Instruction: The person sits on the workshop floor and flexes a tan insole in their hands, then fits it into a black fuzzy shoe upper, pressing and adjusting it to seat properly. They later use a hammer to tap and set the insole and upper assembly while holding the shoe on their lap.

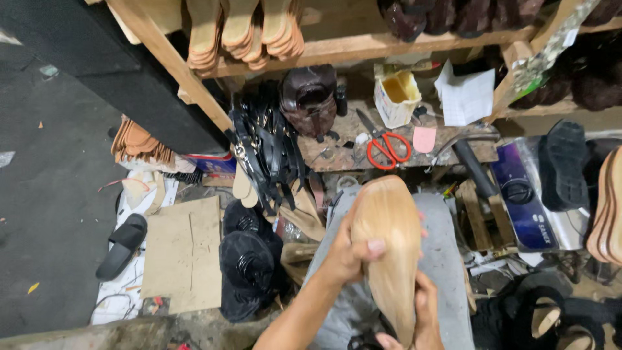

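Dim even indoor light, soft shadows, wide-angle edge distortion, slight blur.

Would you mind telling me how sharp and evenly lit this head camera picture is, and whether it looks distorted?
Head view: the tan shoe sole in both hands is well lit and fairly sharp; the left hand is slightly soft; the dark floor on the left falls into shadow; wide-angle distortion bends the wooden shelf edges.

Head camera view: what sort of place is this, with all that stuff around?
Most likely a small shoemaking workshop. Tan soles are stacked on a wooden shelf, red-handled scissors lie on the cluttered bench, and both hands hold a tan shoe form.
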Motion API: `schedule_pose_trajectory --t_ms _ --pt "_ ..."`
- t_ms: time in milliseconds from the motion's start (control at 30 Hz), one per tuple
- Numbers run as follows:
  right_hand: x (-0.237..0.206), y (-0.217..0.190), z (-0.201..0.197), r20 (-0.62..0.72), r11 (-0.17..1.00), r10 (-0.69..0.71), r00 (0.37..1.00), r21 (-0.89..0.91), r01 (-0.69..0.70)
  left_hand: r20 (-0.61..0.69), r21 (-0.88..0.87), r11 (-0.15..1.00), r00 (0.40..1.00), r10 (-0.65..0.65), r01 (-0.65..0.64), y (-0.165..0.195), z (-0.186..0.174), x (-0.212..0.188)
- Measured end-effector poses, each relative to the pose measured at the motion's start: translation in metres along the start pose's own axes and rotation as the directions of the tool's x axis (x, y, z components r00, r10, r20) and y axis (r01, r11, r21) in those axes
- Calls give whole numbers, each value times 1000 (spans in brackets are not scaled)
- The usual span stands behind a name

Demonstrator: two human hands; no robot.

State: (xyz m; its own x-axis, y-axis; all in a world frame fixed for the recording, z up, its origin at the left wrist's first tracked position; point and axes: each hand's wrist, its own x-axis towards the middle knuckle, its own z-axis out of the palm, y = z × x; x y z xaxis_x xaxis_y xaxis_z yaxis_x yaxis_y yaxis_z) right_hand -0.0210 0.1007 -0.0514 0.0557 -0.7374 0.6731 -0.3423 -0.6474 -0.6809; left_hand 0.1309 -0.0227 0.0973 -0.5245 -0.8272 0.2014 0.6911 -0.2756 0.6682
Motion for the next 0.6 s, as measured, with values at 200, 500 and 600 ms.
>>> schedule_pose_trajectory --t_ms 200,500,600 --pt "27 -35 -18 -122 936 289 950 245 -253 -151 -254 965 982 -111 70 -20 -90 34" --pt "31 -39 -23 -92 818 476 875 410 -402 -358 -404 913 909 -213 55 -39 -156 60" --pt "30 -34 -24 -85 817 484 871 400 -415 -309 -393 917 930 -201 67 -41 -148 53"
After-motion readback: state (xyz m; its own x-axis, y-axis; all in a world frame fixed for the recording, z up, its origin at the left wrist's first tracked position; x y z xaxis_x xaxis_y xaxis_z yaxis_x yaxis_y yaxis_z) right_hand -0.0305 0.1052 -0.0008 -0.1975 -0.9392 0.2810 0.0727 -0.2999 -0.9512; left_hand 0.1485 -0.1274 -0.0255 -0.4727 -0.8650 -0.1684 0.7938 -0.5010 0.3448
